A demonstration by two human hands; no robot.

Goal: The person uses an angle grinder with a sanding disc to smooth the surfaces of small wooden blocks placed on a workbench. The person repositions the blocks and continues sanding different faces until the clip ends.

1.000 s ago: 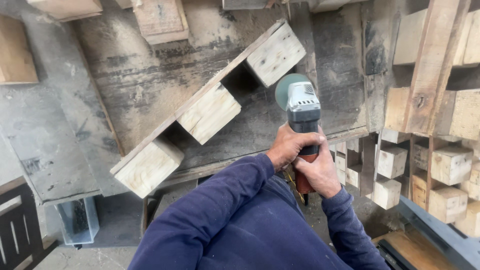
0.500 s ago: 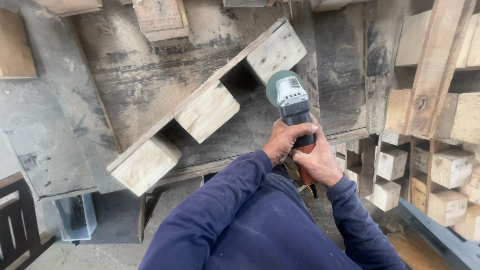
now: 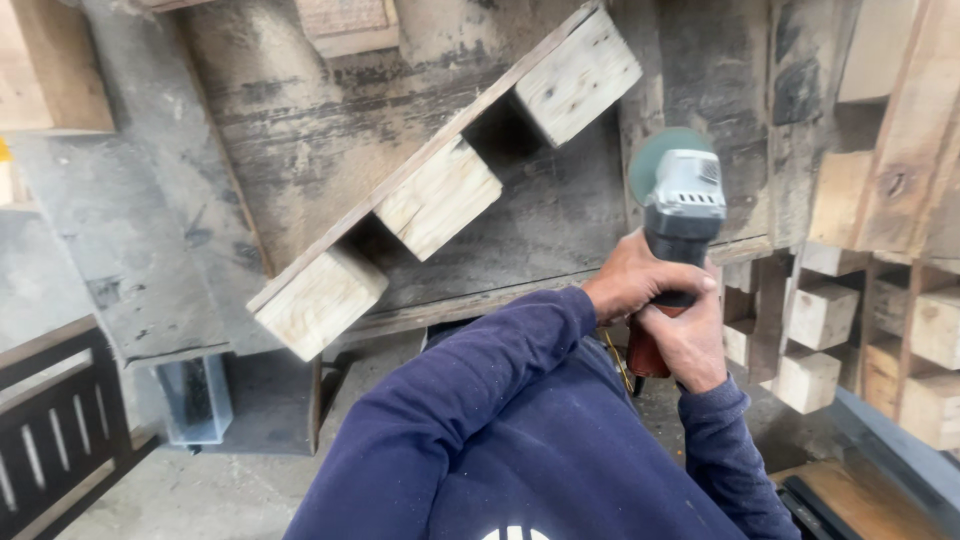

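Note:
Both my hands grip a grey angle grinder (image 3: 686, 206) with a dark body and a reddish rear handle. My left hand (image 3: 632, 283) wraps the body from the left. Just below it, my right hand (image 3: 692, 342) closes on the handle. The grinder's greenish disc (image 3: 652, 158) points up, apart from the wood. Left of the tool a pallet piece (image 3: 440, 195), one thin board with three square blocks, lies diagonally on a worn, stained worktop (image 3: 300, 130). My blue sleeves fill the lower middle.
Stacked pallets with pale wooden blocks (image 3: 880, 300) stand at the right. A black slatted frame (image 3: 50, 420) sits at the lower left, beside a metal bracket (image 3: 195, 400) under the worktop's edge. More wooden blocks (image 3: 345, 22) rest at the top.
The grinder, held in both hands, has swung to the right, away from the upper block of the pallet piece. The view has shifted slightly.

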